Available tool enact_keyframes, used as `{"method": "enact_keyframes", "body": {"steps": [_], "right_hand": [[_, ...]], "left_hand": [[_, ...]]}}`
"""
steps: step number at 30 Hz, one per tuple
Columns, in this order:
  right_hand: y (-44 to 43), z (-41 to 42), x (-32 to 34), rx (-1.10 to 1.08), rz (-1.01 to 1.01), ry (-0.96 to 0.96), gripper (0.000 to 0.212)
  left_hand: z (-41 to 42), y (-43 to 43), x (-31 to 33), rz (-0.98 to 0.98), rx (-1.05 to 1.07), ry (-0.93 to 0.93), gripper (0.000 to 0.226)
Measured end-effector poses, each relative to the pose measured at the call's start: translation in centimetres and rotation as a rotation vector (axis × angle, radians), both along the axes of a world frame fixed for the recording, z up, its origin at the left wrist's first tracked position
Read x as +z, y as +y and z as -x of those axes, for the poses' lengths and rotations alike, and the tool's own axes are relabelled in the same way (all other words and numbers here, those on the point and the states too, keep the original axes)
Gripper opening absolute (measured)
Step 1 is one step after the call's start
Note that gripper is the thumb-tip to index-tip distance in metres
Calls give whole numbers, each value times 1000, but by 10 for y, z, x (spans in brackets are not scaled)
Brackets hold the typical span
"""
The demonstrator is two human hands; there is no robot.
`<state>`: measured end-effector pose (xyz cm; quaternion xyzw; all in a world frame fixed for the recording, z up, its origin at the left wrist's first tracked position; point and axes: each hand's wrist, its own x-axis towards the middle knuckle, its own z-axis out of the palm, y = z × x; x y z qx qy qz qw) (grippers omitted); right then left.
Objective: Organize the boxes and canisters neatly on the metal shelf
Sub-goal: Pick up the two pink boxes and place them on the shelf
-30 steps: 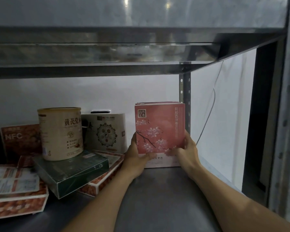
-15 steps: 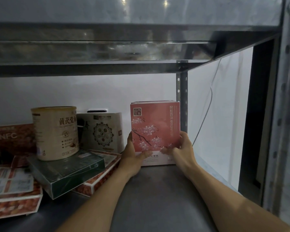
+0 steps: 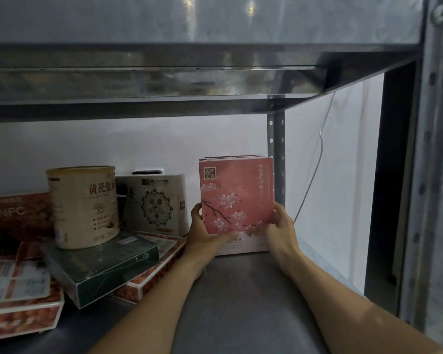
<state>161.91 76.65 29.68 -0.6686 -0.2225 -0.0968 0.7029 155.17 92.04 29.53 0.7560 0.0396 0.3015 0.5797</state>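
Observation:
A pink box with blossom print (image 3: 237, 198) stands upright at the back right of the metal shelf (image 3: 241, 302), close to the rear post. My left hand (image 3: 205, 231) grips its lower left edge and my right hand (image 3: 279, 228) grips its lower right edge, thumbs on the front face. Left of it stands a cream box with a round emblem (image 3: 156, 203). A beige canister (image 3: 83, 206) sits on a dark green flat box (image 3: 100, 269), which lies tilted over a red-and-white flat box (image 3: 151, 279).
A red NFC box (image 3: 18, 215) leans at the back left. Flat red-and-white boxes (image 3: 18, 300) are stacked at the front left. The upper shelf (image 3: 164, 80) hangs low overhead. A perforated post (image 3: 276, 154) and a hanging cable (image 3: 317, 159) are at the right.
The pink box and both hands have barely shifted on the shelf; the view itself drifted slightly. Both hands keep the same hold.

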Motion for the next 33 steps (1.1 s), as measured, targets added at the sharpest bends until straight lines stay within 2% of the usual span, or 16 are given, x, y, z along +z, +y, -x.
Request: {"method": "enact_keyframes", "body": {"steps": [5,8,9,12,14,16,17,20,22,25,30,33], "right_hand": [[0,-1,0,22,-59,22,52],[1,0,4,115,-200,82,34],[2,0,5,146,-255,103,30],[4,-4,6,179,-301,124,40],[6,-9,5,177,-312,129,52],[9,-11,5,169,-322,160,68],[10,-14,5,176,-330,168,69],[12,-20,6,220,-350,179,46],[13,-21,7,247,-354,187,41],[14,-25,8,236,-360,208,43],[16,-35,4,209,-371,228,46],[16,-38,4,234,-388,232,53]], "left_hand": [[-5,2,4,80,-2,-16,118],[-7,0,11,150,11,-4,117],[-8,0,13,187,-4,-10,109],[-12,0,14,230,-47,-43,59],[-14,0,14,251,-60,-67,50],[-16,1,16,266,-68,-87,50],[-17,1,16,275,-82,-94,54],[-19,2,17,299,-122,-110,65],[-22,3,15,313,-143,-117,62],[-25,5,13,332,-167,-135,58],[-31,9,8,335,-179,-115,66],[-35,10,6,352,-192,-94,63]]}}
